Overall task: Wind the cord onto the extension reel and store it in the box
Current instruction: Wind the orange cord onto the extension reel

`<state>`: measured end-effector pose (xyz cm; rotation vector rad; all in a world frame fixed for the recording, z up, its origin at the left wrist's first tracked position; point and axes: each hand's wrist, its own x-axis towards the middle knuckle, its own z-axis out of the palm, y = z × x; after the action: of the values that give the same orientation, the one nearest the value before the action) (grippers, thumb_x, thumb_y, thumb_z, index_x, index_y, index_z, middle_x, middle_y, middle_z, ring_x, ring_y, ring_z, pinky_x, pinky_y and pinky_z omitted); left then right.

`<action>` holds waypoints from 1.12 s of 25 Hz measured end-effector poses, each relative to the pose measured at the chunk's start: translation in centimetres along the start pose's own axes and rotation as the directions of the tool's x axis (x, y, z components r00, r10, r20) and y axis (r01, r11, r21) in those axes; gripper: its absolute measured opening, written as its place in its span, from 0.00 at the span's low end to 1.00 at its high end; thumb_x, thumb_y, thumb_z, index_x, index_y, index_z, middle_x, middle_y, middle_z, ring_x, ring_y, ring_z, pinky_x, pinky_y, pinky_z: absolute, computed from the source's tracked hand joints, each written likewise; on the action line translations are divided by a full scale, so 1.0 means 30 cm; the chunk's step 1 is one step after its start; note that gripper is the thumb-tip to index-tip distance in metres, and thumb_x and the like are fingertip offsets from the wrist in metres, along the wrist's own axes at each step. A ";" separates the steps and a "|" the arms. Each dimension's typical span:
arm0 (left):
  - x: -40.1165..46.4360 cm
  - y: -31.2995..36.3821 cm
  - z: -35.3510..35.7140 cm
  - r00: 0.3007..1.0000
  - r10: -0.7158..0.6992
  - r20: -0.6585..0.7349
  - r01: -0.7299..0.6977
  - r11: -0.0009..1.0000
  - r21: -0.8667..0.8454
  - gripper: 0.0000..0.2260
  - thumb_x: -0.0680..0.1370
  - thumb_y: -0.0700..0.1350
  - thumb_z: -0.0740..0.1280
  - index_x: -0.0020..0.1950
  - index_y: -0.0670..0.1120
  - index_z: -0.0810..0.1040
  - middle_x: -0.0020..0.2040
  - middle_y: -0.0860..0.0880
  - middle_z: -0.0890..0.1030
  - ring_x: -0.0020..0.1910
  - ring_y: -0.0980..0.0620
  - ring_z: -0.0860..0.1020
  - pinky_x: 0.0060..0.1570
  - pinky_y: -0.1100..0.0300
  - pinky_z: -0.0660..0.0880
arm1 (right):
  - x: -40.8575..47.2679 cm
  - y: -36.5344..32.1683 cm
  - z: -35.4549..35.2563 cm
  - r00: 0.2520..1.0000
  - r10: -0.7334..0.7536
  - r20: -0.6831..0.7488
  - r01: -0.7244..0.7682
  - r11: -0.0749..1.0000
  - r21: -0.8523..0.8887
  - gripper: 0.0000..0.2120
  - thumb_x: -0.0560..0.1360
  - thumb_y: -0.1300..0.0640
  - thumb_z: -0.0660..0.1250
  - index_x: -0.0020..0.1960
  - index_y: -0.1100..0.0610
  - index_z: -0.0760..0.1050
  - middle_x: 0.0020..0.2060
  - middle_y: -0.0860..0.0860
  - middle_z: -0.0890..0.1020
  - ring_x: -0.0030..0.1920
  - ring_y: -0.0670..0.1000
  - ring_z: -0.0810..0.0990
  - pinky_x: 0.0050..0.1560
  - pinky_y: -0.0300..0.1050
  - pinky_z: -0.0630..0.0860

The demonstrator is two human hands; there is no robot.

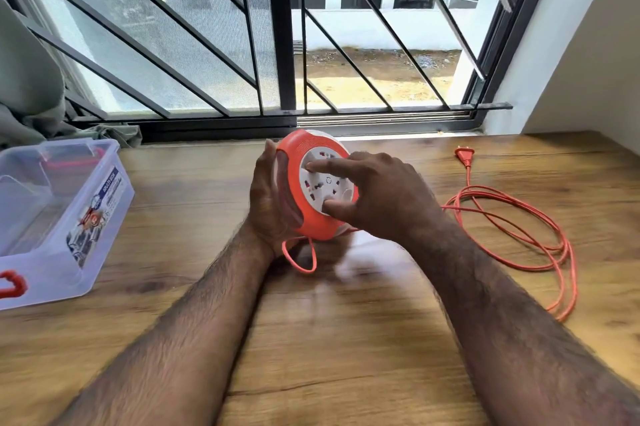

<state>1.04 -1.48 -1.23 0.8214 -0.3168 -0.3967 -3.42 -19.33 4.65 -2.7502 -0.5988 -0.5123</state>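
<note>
An orange round extension reel (pixel 294 162) with a white socket face stands on edge above the wooden table (pixel 346 339), at the centre. My left hand (pixel 268 198) grips its left rim and back. My right hand (pixel 377 193) rests on the white face, index finger and thumb pressed against it. The orange cord (pixel 519 231) lies in loose loops on the table to the right, ending in an orange plug (pixel 464 154) near the window. A short loop of cord (pixel 301 259) hangs under the reel. The clear plastic box (pixel 104 217) sits open at the left.
A barred window (pixel 284 44) runs along the table's far edge. A grey-green curtain (pixel 31 86) hangs at the far left behind the box. A white wall (pixel 588 44) closes the right side. The box has red latches (pixel 14 283).
</note>
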 end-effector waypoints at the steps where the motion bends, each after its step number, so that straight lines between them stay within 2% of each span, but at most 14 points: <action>1: 0.005 0.000 0.000 1.000 0.014 0.000 -0.014 1.000 0.007 0.39 0.78 0.70 0.58 0.75 0.39 0.75 0.66 0.37 0.82 0.66 0.37 0.81 0.64 0.40 0.80 | -0.001 -0.001 -0.001 0.999 0.039 -0.013 -0.039 0.999 0.034 0.28 0.71 0.37 0.73 0.70 0.28 0.71 0.51 0.44 0.84 0.51 0.52 0.81 0.47 0.48 0.75; 3: 0.011 -0.002 0.000 0.999 0.011 0.043 -0.012 1.000 0.003 0.42 0.77 0.70 0.63 0.78 0.38 0.71 0.68 0.35 0.79 0.68 0.36 0.78 0.68 0.39 0.76 | -0.001 -0.003 0.011 0.991 0.130 -0.034 -0.126 0.986 0.105 0.29 0.68 0.34 0.74 0.68 0.30 0.74 0.43 0.43 0.84 0.47 0.51 0.82 0.47 0.47 0.77; 5: 0.017 -0.008 -0.006 0.998 0.013 0.054 -0.014 1.000 0.013 0.44 0.77 0.70 0.65 0.79 0.37 0.69 0.69 0.34 0.76 0.69 0.35 0.76 0.69 0.38 0.74 | 0.006 -0.016 0.040 0.971 0.228 -0.068 -0.214 0.962 0.170 0.30 0.66 0.29 0.71 0.66 0.35 0.77 0.40 0.44 0.85 0.47 0.50 0.83 0.49 0.48 0.80; 7: 0.011 -0.008 -0.003 0.999 0.000 0.043 -0.001 1.000 0.024 0.41 0.78 0.70 0.61 0.76 0.38 0.74 0.66 0.35 0.78 0.66 0.36 0.78 0.66 0.39 0.76 | 0.013 -0.032 0.069 0.942 0.325 -0.087 -0.295 0.922 0.250 0.32 0.64 0.27 0.69 0.64 0.39 0.78 0.43 0.46 0.86 0.49 0.51 0.84 0.51 0.51 0.82; 11: -0.004 -0.006 0.010 1.000 -0.016 0.020 0.016 1.000 0.013 0.39 0.79 0.70 0.55 0.71 0.40 0.80 0.63 0.37 0.83 0.62 0.38 0.83 0.62 0.41 0.80 | 0.018 -0.049 0.083 0.907 0.416 -0.064 -0.361 0.847 0.391 0.34 0.67 0.27 0.73 0.65 0.46 0.81 0.53 0.48 0.87 0.50 0.50 0.86 0.52 0.53 0.84; 13: -0.004 -0.006 0.014 1.000 -0.008 -0.002 0.008 1.000 0.027 0.39 0.79 0.71 0.54 0.72 0.40 0.80 0.64 0.37 0.83 0.64 0.38 0.82 0.63 0.40 0.80 | 0.019 -0.034 0.062 0.921 0.379 -0.094 -0.327 0.880 0.345 0.33 0.68 0.25 0.71 0.62 0.46 0.82 0.48 0.48 0.87 0.46 0.50 0.85 0.47 0.52 0.84; 15: 0.002 -0.013 0.011 1.000 0.012 -0.011 -0.012 0.999 0.041 0.41 0.80 0.70 0.54 0.76 0.39 0.75 0.67 0.36 0.81 0.66 0.36 0.80 0.66 0.38 0.77 | 0.016 -0.001 0.030 0.956 0.251 -0.150 -0.210 0.947 0.245 0.28 0.71 0.27 0.71 0.62 0.44 0.81 0.41 0.45 0.85 0.41 0.49 0.83 0.43 0.51 0.81; 17: 0.005 -0.014 0.003 0.999 0.044 -0.002 -0.044 0.999 0.029 0.40 0.80 0.70 0.55 0.77 0.39 0.74 0.68 0.36 0.80 0.67 0.35 0.79 0.67 0.37 0.75 | 0.009 0.031 0.000 0.992 0.061 -0.109 -0.036 0.974 0.223 0.21 0.74 0.41 0.75 0.66 0.40 0.77 0.49 0.43 0.82 0.43 0.47 0.80 0.45 0.50 0.80; 19: 0.008 -0.011 -0.011 0.999 0.028 0.030 -0.027 1.000 -0.012 0.41 0.79 0.71 0.58 0.77 0.39 0.74 0.71 0.35 0.79 0.70 0.34 0.77 0.71 0.34 0.72 | -0.001 0.039 -0.011 0.999 -0.034 0.007 0.032 0.977 0.209 0.25 0.76 0.54 0.74 0.69 0.35 0.74 0.61 0.41 0.76 0.46 0.47 0.78 0.49 0.50 0.79; 22: 0.005 -0.010 -0.019 1.000 -0.021 0.018 0.021 1.000 -0.014 0.46 0.76 0.73 0.60 0.81 0.39 0.70 0.74 0.34 0.74 0.74 0.31 0.72 0.76 0.27 0.61 | -0.001 0.037 0.007 0.990 -0.071 0.122 0.057 0.991 0.118 0.27 0.80 0.57 0.68 0.70 0.29 0.70 0.71 0.41 0.70 0.52 0.50 0.81 0.51 0.53 0.80; 23: 0.003 -0.007 -0.021 0.999 -0.029 0.016 0.029 1.000 -0.011 0.46 0.76 0.73 0.60 0.80 0.39 0.71 0.73 0.34 0.75 0.73 0.31 0.72 0.76 0.27 0.60 | 0.001 0.038 0.012 0.988 -0.084 0.132 0.071 0.992 0.100 0.26 0.81 0.56 0.67 0.70 0.29 0.70 0.73 0.41 0.69 0.55 0.51 0.81 0.52 0.54 0.80; 25: -0.003 0.002 -0.015 0.999 -0.036 0.010 0.036 0.999 -0.001 0.43 0.76 0.73 0.59 0.75 0.41 0.77 0.69 0.36 0.79 0.69 0.33 0.77 0.73 0.30 0.67 | 0.004 0.036 0.010 0.990 -0.098 0.106 0.090 0.993 0.078 0.27 0.81 0.55 0.68 0.70 0.27 0.71 0.72 0.42 0.71 0.56 0.51 0.80 0.52 0.54 0.79; 28: -0.010 0.005 0.000 0.998 -0.048 -0.027 0.048 0.999 0.014 0.41 0.77 0.73 0.56 0.71 0.41 0.81 0.64 0.37 0.83 0.63 0.36 0.82 0.63 0.36 0.79 | 0.004 0.030 -0.003 0.994 -0.105 0.027 0.105 0.994 0.027 0.27 0.75 0.52 0.73 0.67 0.26 0.74 0.63 0.40 0.77 0.57 0.49 0.80 0.49 0.49 0.78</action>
<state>0.80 -1.23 -1.15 0.8493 -0.2763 -0.4288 -2.95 -20.12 4.60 -2.7169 -0.7551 -0.4863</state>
